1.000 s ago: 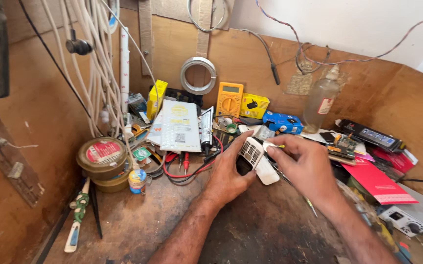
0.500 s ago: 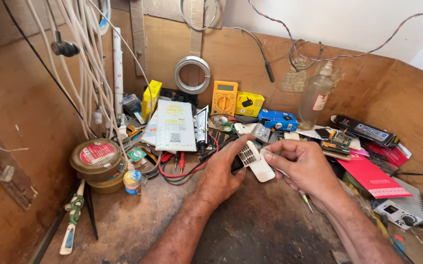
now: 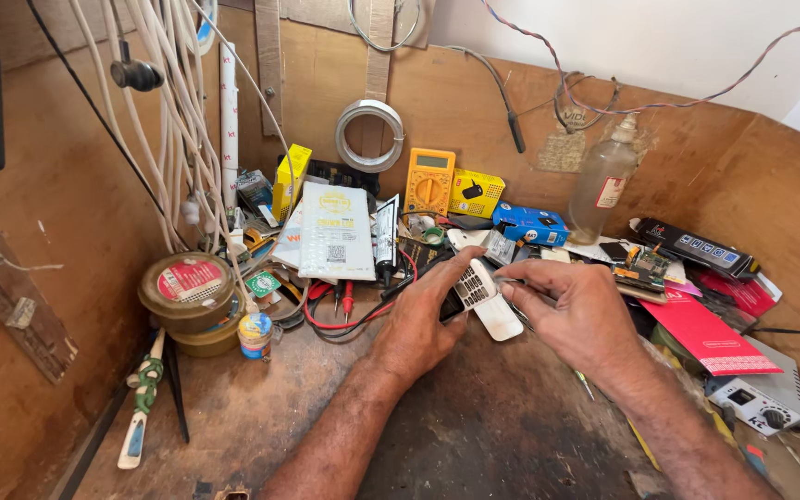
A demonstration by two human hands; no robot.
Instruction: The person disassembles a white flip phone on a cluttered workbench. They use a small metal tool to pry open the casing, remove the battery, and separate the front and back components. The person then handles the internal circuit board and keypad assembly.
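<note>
I am looking down at a cluttered wooden bench, and my left hand (image 3: 423, 319) is clenching around a small white keypad phone (image 3: 480, 294), holding it just above the dark worn middle of the bench (image 3: 474, 435). My right hand (image 3: 577, 315) is pinching a thin metal tool (image 3: 509, 281) whose tip is meeting the phone's upper end (tweezers or a fine driver, I cannot tell which). The phone is lying tilted, keypad up, its lower end sticking out free between the two hands.

Judging from this, the work is sitting at an early-to-middle point: the phone's white shell is looking whole, with no part lifted away that I can see, so any opening or probing is mostly ahead.

Much is staying hidden from me. The left palm is covering the phone's far side and something dark under it. The tool's tip is too small to read. Behind the hands, a yellow multimeter (image 3: 430, 181) is leaning on the back wall beside a clear bottle (image 3: 603, 181), and red and black leads (image 3: 349, 310) are trailing under the left wrist.
</note>
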